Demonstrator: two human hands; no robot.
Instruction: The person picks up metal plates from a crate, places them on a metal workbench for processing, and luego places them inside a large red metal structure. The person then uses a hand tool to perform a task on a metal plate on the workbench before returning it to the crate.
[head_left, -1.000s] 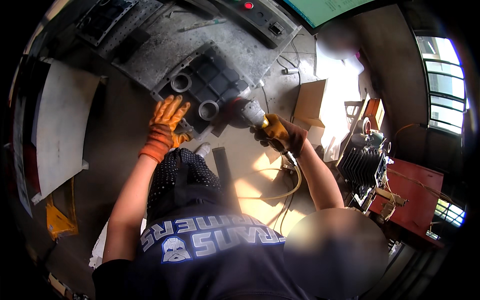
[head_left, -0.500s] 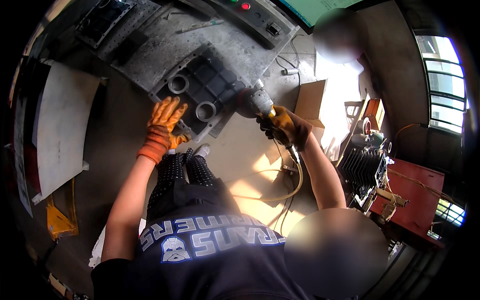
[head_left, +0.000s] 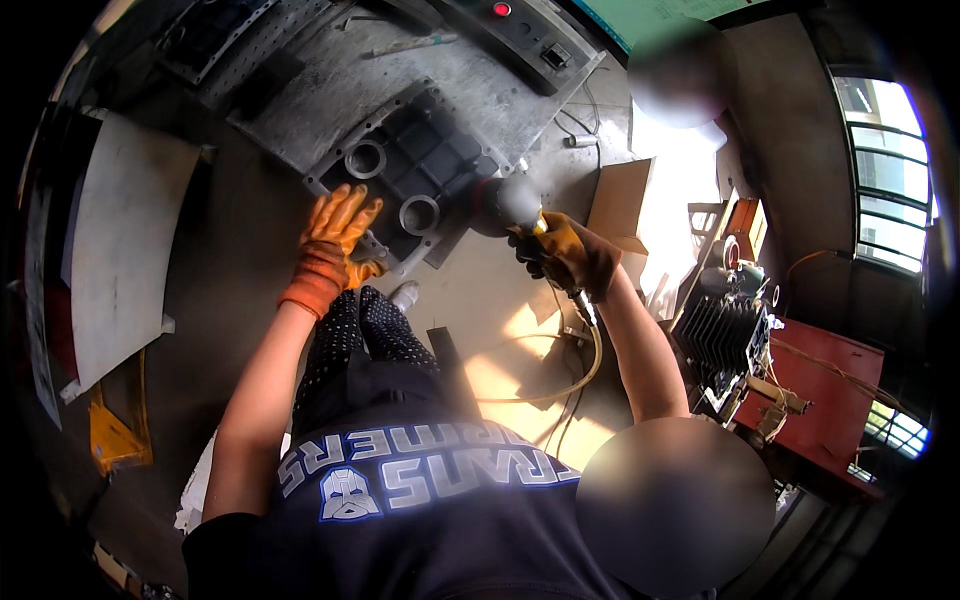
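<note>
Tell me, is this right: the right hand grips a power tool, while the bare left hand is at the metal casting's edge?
Not quite: the left hand at the edge of the casting wears an orange glove, as the head view shows. The right hand grips a power tool.

The left hand [head_left: 340, 230] is gloved in orange (redder at the cuff [head_left: 314, 282]); the right hand [head_left: 568, 252] in yellow-orange, blackish at the fingers, brown at the wrist. The power tool [head_left: 489, 212] before it is dark, tinged dull red. Beyond the left hand, the metal part [head_left: 400, 150] is dark grey, the worktop [head_left: 335, 85] mottled grey. Below that hand, black trousers [head_left: 385, 322] carry white dots.
</note>
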